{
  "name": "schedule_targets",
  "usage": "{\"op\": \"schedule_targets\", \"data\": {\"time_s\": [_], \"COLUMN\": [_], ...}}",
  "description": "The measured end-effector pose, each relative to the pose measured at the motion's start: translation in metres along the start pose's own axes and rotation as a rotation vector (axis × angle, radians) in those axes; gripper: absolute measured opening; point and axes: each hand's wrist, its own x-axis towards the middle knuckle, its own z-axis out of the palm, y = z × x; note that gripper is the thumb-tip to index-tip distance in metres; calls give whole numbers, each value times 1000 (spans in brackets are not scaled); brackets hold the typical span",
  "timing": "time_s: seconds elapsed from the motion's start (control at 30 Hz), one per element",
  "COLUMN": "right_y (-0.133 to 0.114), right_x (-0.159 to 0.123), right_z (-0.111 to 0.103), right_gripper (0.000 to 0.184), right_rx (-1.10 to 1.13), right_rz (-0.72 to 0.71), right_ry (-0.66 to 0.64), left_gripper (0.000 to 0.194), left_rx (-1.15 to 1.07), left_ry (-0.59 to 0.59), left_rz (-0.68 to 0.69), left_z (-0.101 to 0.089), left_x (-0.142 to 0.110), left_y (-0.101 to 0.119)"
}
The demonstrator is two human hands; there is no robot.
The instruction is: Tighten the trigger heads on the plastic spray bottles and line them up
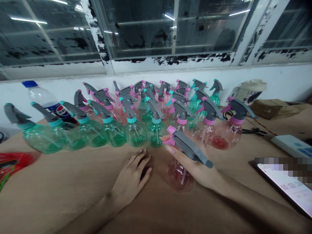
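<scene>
A pink spray bottle point(181, 177) with a grey and pink trigger head is gripped at its neck by my right hand point(195, 167), just above the table. My left hand point(133, 177) rests palm down on the wooden table point(80, 188), fingers spread, holding nothing. Beyond my hands stands a front row of spray bottles: several green ones with turquoise collars, such as this green spray bottle point(136, 135), and pink ones to the right, such as this pink spray bottle point(225, 135). More bottles in both colours crowd behind them.
A Pepsi bottle point(48, 100) stands at the back left, with a red plastic bag point(19, 164) nearer. On the right are a phone point(287, 185), a white device with blue buttons point(292, 144), a brown package point(275, 109) and a pale container point(251, 91). Windows line the back wall.
</scene>
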Motion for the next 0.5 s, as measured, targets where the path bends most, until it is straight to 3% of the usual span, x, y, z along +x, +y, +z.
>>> {"op": "schedule_targets", "data": {"time_s": [0.5], "right_y": [-6], "right_x": [1], "right_z": [-1], "right_gripper": [12], "right_rx": [-27], "right_rz": [-57], "right_ry": [20], "left_gripper": [35], "left_rx": [-17], "left_ry": [-12], "left_rz": [-12], "left_z": [-2], "left_x": [1], "left_y": [1]}}
